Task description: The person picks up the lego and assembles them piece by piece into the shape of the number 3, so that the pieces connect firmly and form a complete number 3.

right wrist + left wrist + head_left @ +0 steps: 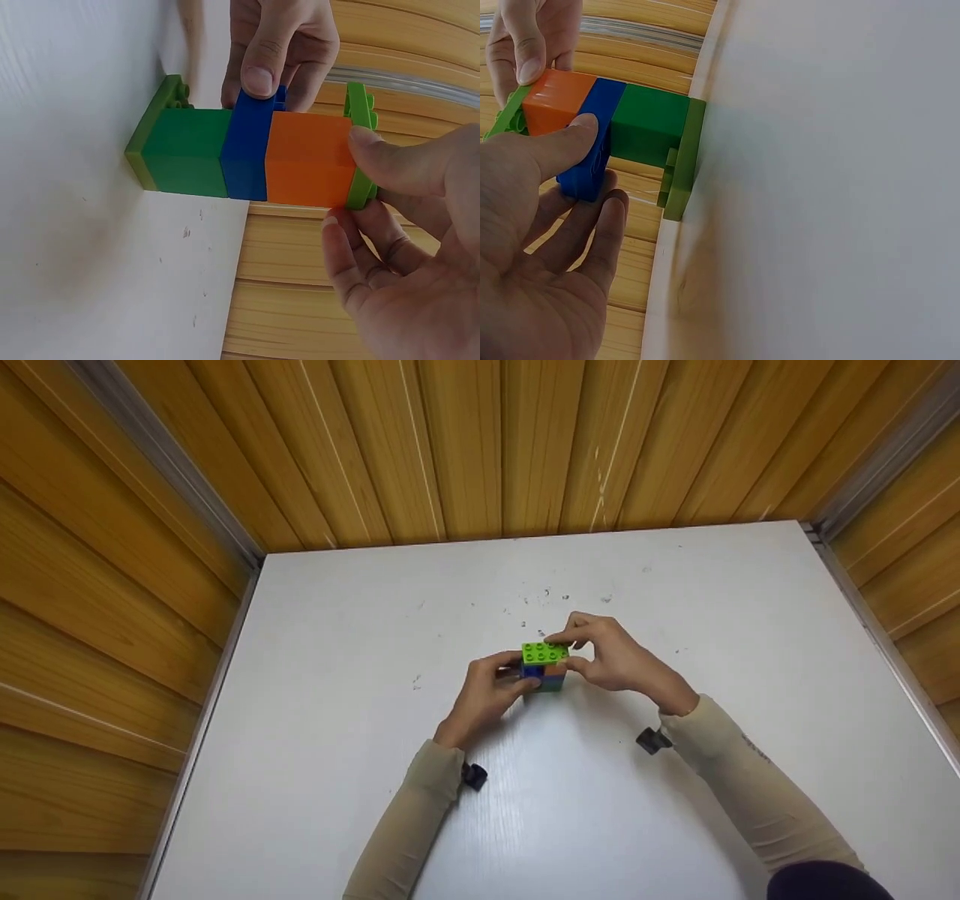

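Observation:
A tower of toy building bricks stands on the white table. Its base is an olive-green plate [687, 165], then come a dark green brick [187, 154], a blue brick [249, 154], an orange brick [309, 159] and, on top, a lime-green plate [537, 652] with studs facing up. My left hand [482, 694] pinches the blue brick, thumb on the near side and fingers behind. From the other side my right hand [621, 654] holds the lime plate by its end, the thumb at the seam with the orange brick. The plate overhangs toward my left hand.
The white table [337, 660] bears small dark scuffs beyond the tower. Wood-patterned panels [465, 450] wall in the back and both sides. A small black device sits at each wrist, and a dark rounded shape [825, 881] shows at the bottom right.

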`<state>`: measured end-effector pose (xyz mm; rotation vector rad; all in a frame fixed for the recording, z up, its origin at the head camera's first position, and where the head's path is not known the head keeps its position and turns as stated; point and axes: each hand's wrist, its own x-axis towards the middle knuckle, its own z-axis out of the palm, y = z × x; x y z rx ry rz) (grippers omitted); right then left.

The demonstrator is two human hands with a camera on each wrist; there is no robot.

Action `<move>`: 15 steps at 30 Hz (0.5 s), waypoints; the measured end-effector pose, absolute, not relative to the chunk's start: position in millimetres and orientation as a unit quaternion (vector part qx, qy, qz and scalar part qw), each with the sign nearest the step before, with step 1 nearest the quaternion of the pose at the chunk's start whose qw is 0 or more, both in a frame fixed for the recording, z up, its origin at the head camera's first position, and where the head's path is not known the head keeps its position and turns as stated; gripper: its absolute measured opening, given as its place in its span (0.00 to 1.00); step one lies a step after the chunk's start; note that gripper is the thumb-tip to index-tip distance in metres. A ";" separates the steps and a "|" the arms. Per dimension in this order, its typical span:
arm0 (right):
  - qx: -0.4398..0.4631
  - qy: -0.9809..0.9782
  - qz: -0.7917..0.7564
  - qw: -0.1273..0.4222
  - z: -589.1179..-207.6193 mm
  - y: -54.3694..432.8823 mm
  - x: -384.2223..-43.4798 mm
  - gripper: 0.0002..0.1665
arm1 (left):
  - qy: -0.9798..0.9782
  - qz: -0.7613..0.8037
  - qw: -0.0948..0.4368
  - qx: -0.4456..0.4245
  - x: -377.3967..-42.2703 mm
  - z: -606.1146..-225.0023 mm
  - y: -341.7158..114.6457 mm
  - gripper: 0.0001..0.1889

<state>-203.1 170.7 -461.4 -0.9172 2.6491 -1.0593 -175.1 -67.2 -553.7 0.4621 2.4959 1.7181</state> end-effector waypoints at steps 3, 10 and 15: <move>-0.306 0.880 -0.357 0.064 -464.7 169.3 -202.2 0.25 | 0.813 0.562 0.039 0.146 -175.8 -553.3 -69.2 0.24; -0.304 0.872 -0.380 0.056 -470.9 172.5 -198.6 0.25 | 0.812 0.561 0.044 0.156 -176.0 -552.4 -72.2 0.23; -0.299 0.869 -0.390 0.054 -472.7 174.2 -197.7 0.25 | 0.809 0.562 0.038 0.168 -177.1 -551.5 -74.5 0.22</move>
